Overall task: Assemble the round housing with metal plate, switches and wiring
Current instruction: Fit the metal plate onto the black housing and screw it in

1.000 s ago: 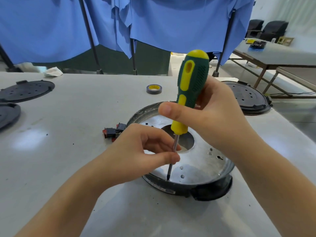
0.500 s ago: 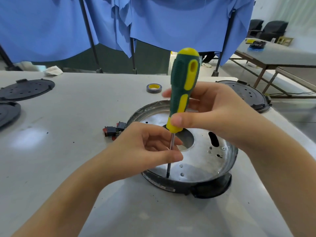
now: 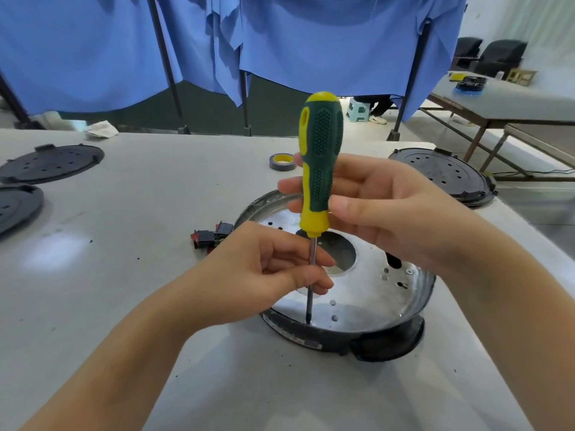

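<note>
The round black housing (image 3: 385, 343) stands on the table with the shiny metal plate (image 3: 367, 293) seated in it. A green and yellow screwdriver (image 3: 320, 163) stands upright, its tip down at the plate's near edge. My right hand (image 3: 382, 209) holds the handle between thumb and fingers. My left hand (image 3: 267, 269) pinches the steel shaft just below the handle. Two black and red switches (image 3: 208, 237) lie on the table left of the housing, partly hidden by my left hand. One screw (image 3: 409, 271) sits in the plate at the right.
A roll of tape (image 3: 281, 161) lies behind the housing. Black round lids lie at the far left (image 3: 53, 163), the left edge (image 3: 15, 206) and the far right (image 3: 445, 175). Blue cloth hangs behind the grey table (image 3: 124, 306). Another table stands at the right rear.
My right hand has turned the screwdriver handle and shifted its grip, fingers now straighter around it. The shaft has come more upright. My left hand stays on the shaft.
</note>
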